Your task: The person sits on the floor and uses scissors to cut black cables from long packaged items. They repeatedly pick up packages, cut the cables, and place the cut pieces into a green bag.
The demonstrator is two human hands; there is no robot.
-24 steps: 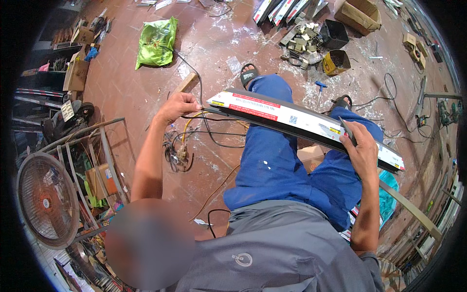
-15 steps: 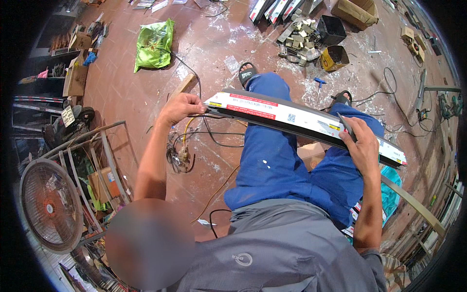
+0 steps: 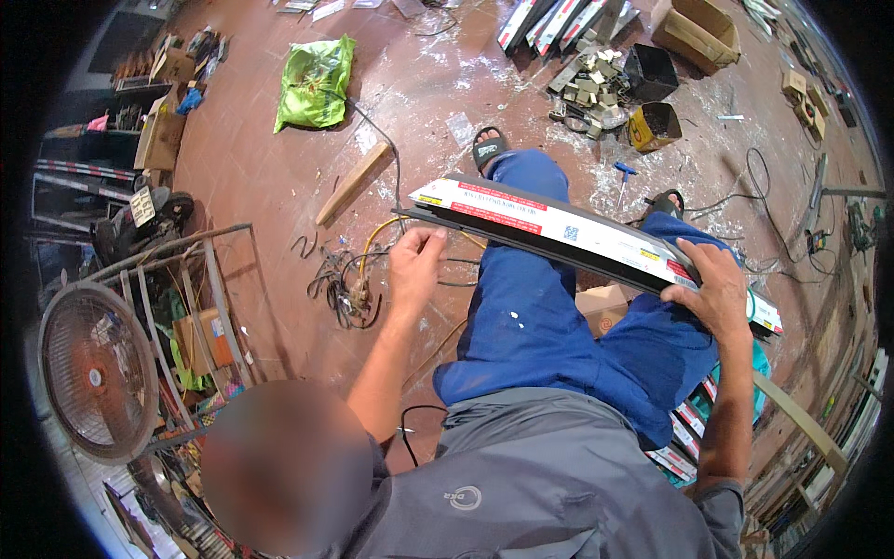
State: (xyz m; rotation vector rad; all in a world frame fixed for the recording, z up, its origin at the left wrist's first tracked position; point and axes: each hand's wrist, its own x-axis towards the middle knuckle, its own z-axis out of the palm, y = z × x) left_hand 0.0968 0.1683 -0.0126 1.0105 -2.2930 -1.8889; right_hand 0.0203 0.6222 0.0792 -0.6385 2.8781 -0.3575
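A long black metal profile with a white, red-marked label strip (image 3: 568, 227) lies slantwise across my thighs, its ends cut at an angle. My right hand (image 3: 715, 291) grips it near its right end, thumb on the near edge and fingers over the top. Just below the left end, my left hand (image 3: 416, 268) is closed, fingertips bent together close to the near edge. Whether a small piece is pinched in it cannot be made out. A thin dark strip (image 3: 410, 216) sticks out at the profile's left end.
On the floor lie a wooden block (image 3: 354, 184), tangled cables (image 3: 340, 289), a green bag (image 3: 315, 84) and a blue-handled screwdriver (image 3: 624, 173). Farther off are a heap of metal pieces (image 3: 591, 88), a yellow tin (image 3: 654, 127) and more profiles (image 3: 549, 25). A fan (image 3: 96, 373) stands left.
My left hand has left the profile's left tip and moved right and nearer to me, below the edge. My right hand has shifted slightly right and nearer, still on the profile.
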